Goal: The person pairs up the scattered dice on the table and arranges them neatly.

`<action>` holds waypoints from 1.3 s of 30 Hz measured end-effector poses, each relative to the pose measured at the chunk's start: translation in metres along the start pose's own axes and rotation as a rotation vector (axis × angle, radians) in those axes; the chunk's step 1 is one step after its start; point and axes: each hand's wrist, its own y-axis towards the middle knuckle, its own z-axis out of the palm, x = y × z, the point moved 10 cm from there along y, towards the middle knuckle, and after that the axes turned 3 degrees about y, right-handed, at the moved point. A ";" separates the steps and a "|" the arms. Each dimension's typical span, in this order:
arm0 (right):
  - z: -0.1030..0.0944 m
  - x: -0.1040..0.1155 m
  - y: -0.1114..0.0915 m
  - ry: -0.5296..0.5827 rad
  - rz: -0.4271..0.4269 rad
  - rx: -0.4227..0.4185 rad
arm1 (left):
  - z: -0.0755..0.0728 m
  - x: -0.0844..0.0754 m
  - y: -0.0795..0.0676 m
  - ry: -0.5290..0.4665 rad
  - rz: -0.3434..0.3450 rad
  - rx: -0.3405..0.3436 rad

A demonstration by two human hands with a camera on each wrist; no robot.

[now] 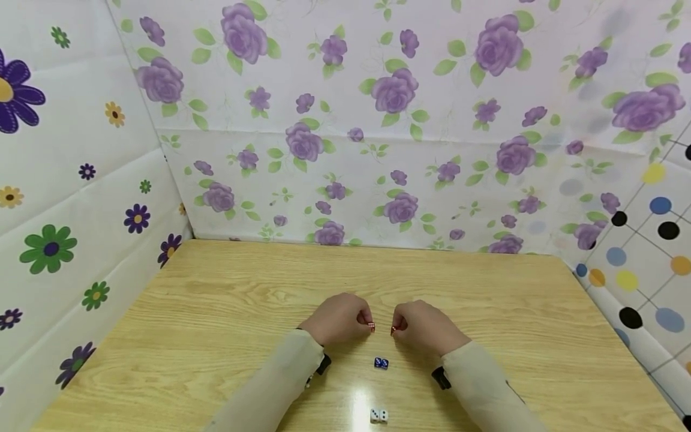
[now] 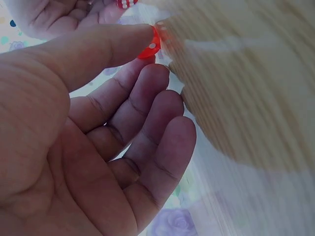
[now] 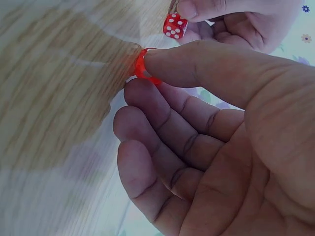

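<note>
Between thumb and fingertips my left hand (image 1: 341, 319) pinches a red die with white dots (image 1: 371, 326). My right hand (image 1: 427, 327) pinches a second red die (image 1: 393, 330) facing it, with a small gap between the two dice. In the left wrist view the left hand's die (image 2: 151, 44) is half covered by the thumb. The right wrist view shows the right hand's die (image 3: 143, 64) under the thumb, close to the wood surface. Nearer to me, two blue dice (image 1: 381, 363) sit side by side on the table.
Two white dice (image 1: 379, 415) lie side by side near the bottom of the head view. The wooden table (image 1: 243, 288) meets a flowered cloth wall (image 1: 356, 180) at the back. Patterned cloths also stand along its left and right sides.
</note>
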 end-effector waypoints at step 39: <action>-0.016 -0.010 -0.007 -0.010 0.023 -0.075 | -0.008 -0.004 -0.006 0.000 -0.041 -0.024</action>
